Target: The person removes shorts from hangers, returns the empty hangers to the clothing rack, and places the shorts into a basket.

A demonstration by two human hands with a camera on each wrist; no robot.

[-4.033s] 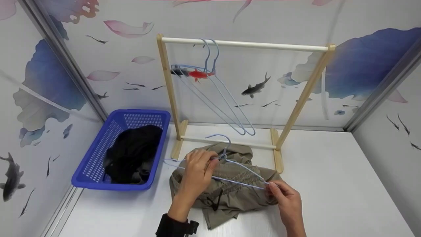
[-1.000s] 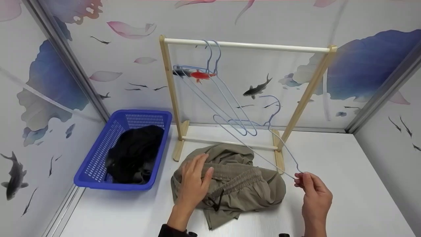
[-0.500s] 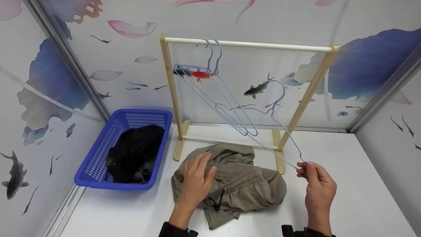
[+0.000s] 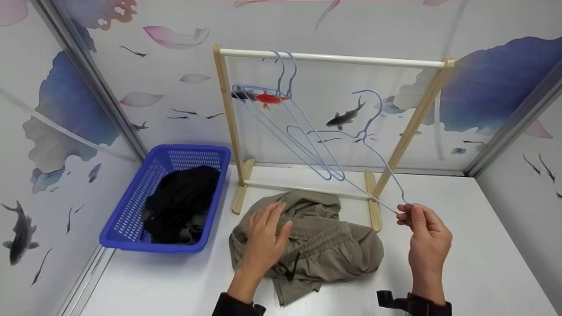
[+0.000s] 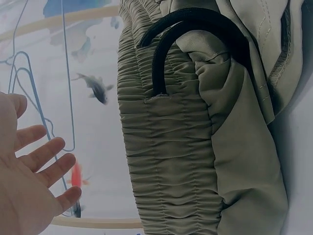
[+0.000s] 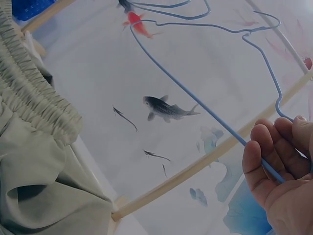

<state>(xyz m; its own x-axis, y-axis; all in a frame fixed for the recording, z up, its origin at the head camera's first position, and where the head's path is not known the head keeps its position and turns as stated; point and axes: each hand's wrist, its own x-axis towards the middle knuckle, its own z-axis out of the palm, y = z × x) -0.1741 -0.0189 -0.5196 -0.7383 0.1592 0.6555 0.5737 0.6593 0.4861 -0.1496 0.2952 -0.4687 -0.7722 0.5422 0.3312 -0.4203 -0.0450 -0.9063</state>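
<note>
My right hand (image 4: 429, 239) pinches one end of a light blue wire clothes hanger (image 4: 386, 164), held up in front of the rack with its hook at the top. In the right wrist view the hanger's lower bar (image 6: 193, 98) runs into the curled fingers. Olive-grey pants (image 4: 325, 245) with an elastic waistband (image 5: 166, 147) and a black drawstring (image 5: 205, 19) lie bunched on the white table. My left hand (image 4: 262, 241) is over their left part, fingers spread and relaxed, holding nothing; the left wrist view shows its fingers apart from the waistband.
A clothes rack with a white rail (image 4: 351, 59) and wooden legs stands behind the pants. Two more blue hangers (image 4: 303, 118) hang near its left end. At the left, a blue basket (image 4: 107, 235) holds dark clothing (image 4: 180, 206). Printed walls enclose the table (image 4: 474, 254).
My left hand has let go of the hanger and now hovers over the pants. The right hand has moved right and up, lifting the hanger off the pants towards the rack.
</note>
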